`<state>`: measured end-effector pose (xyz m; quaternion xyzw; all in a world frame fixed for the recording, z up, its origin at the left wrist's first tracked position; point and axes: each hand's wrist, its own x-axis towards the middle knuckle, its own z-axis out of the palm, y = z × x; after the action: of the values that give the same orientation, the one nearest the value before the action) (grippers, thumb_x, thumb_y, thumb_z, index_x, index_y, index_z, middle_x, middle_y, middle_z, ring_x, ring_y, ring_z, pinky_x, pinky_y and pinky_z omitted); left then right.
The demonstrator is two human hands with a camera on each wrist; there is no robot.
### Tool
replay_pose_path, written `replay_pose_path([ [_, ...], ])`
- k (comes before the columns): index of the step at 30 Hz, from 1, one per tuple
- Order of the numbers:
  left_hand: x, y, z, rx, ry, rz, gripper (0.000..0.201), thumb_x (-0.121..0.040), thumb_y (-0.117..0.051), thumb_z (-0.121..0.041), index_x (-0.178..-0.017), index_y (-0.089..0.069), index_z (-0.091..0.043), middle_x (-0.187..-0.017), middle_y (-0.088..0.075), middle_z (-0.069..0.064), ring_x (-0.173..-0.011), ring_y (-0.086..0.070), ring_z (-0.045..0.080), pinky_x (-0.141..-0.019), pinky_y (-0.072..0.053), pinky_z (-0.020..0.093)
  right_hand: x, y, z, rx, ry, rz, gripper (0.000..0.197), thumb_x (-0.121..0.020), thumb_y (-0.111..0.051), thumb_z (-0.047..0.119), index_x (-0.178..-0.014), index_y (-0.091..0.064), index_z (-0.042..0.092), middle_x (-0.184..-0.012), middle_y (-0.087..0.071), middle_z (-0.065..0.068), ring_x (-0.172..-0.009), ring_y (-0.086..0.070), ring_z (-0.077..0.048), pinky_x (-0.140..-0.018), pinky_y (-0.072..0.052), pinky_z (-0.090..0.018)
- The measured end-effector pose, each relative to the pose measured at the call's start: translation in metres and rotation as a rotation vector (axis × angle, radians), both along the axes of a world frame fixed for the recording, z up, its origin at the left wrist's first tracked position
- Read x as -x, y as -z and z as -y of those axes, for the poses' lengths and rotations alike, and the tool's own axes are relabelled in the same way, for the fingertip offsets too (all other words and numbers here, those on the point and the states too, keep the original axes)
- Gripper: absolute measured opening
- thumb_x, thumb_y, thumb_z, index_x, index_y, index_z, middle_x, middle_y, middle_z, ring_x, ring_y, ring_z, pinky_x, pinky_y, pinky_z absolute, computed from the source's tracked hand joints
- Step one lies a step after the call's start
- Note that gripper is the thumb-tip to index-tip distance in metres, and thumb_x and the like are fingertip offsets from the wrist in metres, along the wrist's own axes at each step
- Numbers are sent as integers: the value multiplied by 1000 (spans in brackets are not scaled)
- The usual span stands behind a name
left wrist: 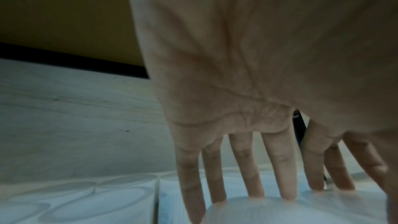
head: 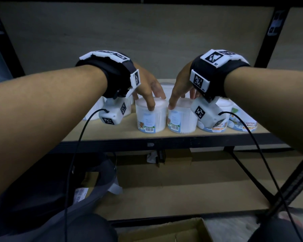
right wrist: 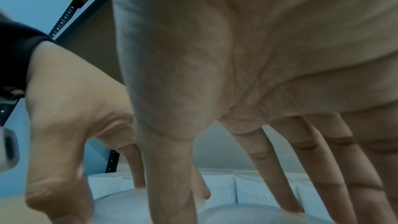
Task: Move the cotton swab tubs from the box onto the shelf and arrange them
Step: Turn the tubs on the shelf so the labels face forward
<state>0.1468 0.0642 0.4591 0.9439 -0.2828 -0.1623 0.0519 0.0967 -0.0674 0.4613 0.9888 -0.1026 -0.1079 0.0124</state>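
Two clear cotton swab tubs with blue labels stand side by side at the front edge of the shelf board (head: 112, 132). My left hand (head: 156, 102) grips the left tub (head: 151, 119) from above, thumb down its near wall and fingertips at the lid's far rim. My right hand (head: 178, 102) holds the right tub (head: 181, 119) the same way. In the left wrist view straight, spread fingers (left wrist: 286, 176) reach the far edge of the pale lid (left wrist: 280, 210). In the right wrist view the thumb (right wrist: 170, 176) hangs over the near side of a lid (right wrist: 247, 214).
More tubs stand on the shelf: two marked COTTON BUDS to the right (head: 243, 123), some to the left (head: 128, 109) and a back row (head: 166, 86). Black shelf posts (head: 273, 32) frame the bay. An open cardboard box (head: 164, 231) sits below, by flat cardboard on the lower shelf (head: 182, 180).
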Motion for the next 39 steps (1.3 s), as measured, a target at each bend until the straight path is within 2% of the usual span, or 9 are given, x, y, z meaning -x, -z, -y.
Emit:
replay_pose_path([
  [6,-4,4,2,41,-14,2,51,-78,-81,-25,-126,-64,-32,-125,-63,-9,-98,-64,9,-95,-55,35,-11,4,9,-29,9,-35,55,-75,-81,34,-118,-57,9,-96,-63,-7,-102,-63,-25,-81,-52,-32],
  [9,-7,6,3,41,-45,-13,49,-69,-86,-32,-116,-70,-32,-117,-68,-8,-107,-65,17,-91,-57,40,-13,4,13,-25,-9,-36,60,-70,-85,35,-121,-62,13,-119,-64,-8,-104,-63,-25,-91,-52,-35],
  [15,-4,8,6,59,-102,3,65,-56,-87,-47,-117,-69,-29,-112,-69,-4,-101,-68,22,-84,-60,42,-15,6,19,-52,-88,-61,67,-73,-83,24,-134,-54,22,-129,-55,-2,-115,-57,-27,-100,-49,-41],
  [19,-3,9,7,51,-133,24,69,-51,-87,-53,-113,-70,-26,-107,-69,-3,-95,-70,26,-82,-60,45,-20,9,29,-135,-151,-73,69,-68,-86,14,-127,-56,34,-131,-55,2,-108,-60,-19,-91,-54,-34],
  [22,-3,10,9,33,-161,54,72,-49,-85,-58,-110,-70,-22,-106,-66,-1,-94,-70,30,-81,-60,48,-17,8,39,-116,-224,-85,71,-75,-81,13,-135,-50,36,-135,-49,9,-90,-57,-4,-71,-48,-18],
  [27,-6,13,16,-59,-186,153,72,-62,-76,-68,-112,-67,-18,-108,-66,5,-85,-68,23,-75,-58,34,-17,8,50,-135,-299,-111,72,-78,-78,11,-137,-47,39,-143,-44,14,-122,-52,-13,-73,-41,-15],
  [33,-9,15,23,-113,-227,193,83,-67,-69,-73,-121,-63,-11,-112,-64,6,-66,-61,18,-56,-46,26,-18,7,52,-124,-318,-156,73,-73,-81,16,-128,-49,53,-138,-46,25,-122,-55,-15,-107,-38,-43],
  [37,-8,15,21,-127,-224,207,84,-70,-66,-75,-122,-61,-10,-119,-63,10,-71,-61,19,-57,-45,26,-17,8,51,-168,-313,-147,70,-77,-80,17,-134,-48,43,-142,-45,16,-124,-51,-15,-100,-42,-33],
  [39,-7,13,19,-139,-202,191,86,-69,-65,-76,-127,-59,-12,-123,-62,10,-87,-63,23,-61,-48,29,-15,8,49,-242,-287,-104,63,-80,-77,24,-135,-50,36,-142,-46,8,-124,-48,-15,-93,-45,-27],
])
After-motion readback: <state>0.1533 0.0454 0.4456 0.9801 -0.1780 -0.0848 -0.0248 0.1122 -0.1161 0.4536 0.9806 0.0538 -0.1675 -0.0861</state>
